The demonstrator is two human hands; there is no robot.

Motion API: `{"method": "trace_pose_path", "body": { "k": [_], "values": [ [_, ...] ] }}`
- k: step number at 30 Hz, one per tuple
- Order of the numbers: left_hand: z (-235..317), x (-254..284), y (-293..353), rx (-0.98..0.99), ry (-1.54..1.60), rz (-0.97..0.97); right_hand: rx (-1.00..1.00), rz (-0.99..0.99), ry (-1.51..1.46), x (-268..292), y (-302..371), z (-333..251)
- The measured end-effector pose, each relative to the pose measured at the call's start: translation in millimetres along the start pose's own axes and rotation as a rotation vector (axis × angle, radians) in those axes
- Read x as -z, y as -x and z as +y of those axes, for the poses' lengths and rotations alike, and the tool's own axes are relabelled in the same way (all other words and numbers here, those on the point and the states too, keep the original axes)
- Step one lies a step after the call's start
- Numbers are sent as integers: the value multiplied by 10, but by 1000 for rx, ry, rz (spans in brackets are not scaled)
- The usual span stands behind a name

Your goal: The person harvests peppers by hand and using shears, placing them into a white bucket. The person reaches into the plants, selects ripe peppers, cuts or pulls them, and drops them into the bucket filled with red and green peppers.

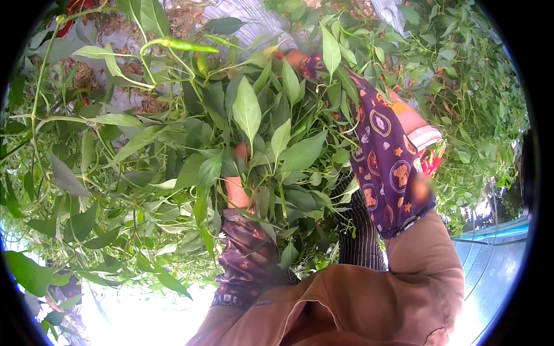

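The chilli plant (254, 144) fills the middle of the view, its leafy stems rising between the two forearms, and it is parted by them so that the inside of the bush can be reached. The left hand (238, 184) is pushed deep into the foliage near the plant's centre; only a strip of it is seen between leaves, so how far its grip is open, and whether a stem or a pod is held, cannot be told. The right hand (297, 59) is stretched further up and across the top of the plant, where a fingertip shows beside a small red spot that may be a pod; its grip is likewise covered by leaves and cannot be judged. Both forearms are wrapped in patterned purple sleeves (384, 155), presumably worn against scratches and sap, with brown jacket cuffs (424, 254) below them. A bunch of red chillies (431, 162) is seen just beside the right sleeve, near a pale striped band; what carries it is hidden. A long green chilli (183, 45) hangs from a curved stalk at upper left, well apart from both hands. Grey ground sheeting (254, 20) lies beyond the bush at the top, and more plants (479, 86) crowd the right side, with a blue surface (496, 259) at lower right.
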State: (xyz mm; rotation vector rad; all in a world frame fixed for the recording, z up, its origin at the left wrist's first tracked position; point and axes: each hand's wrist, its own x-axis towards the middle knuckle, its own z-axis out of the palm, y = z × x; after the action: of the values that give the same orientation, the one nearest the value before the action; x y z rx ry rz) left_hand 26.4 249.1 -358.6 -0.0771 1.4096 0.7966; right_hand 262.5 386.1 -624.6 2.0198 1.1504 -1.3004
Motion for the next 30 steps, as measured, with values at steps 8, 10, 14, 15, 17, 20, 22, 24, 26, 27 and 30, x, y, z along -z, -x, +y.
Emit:
{"method": "trace_pose_path", "body": {
  "k": [8, 10, 14, 15, 17, 20, 22, 24, 26, 27, 30],
  "values": [
    [-98, 110, -78, -85, -167, -5, -20, 2, -67, -113, 70, -42],
    [-122, 162, -92, -418, -617, -60, -29, 14, -114, -67, 102, -44],
    [-124, 224, -72, -143, -369, -32, -50, 125, -620, 543, 440, 59],
    [-112, 226, -45, -153, -392, -49, -63, 234, -850, 824, 621, 122],
    [-91, 203, 0, -367, -620, -146, 335, 368, -1188, 1440, 1129, 256],
    [-88, 137, 11, -158, -58, -154, 226, 538, -1124, 1787, 2215, 360],
    [-109, 121, -4, -135, -47, -151, 323, 604, -994, 1806, 2851, 380],
    [-148, 155, -47, -50, 152, -160, 446, 710, -857, 1691, 3327, 391],
    [-189, 233, -96, -38, -1, -36, 491, 749, -801, 1548, 3702, 447],
    [-207, 275, -117, -269, -437, -73, 503, 728, -884, 1444, 3874, 470],
    [-189, 293, -94, -498, -1218, 52, 580, 522, -743, 1185, 4160, 584]
  ]
}}
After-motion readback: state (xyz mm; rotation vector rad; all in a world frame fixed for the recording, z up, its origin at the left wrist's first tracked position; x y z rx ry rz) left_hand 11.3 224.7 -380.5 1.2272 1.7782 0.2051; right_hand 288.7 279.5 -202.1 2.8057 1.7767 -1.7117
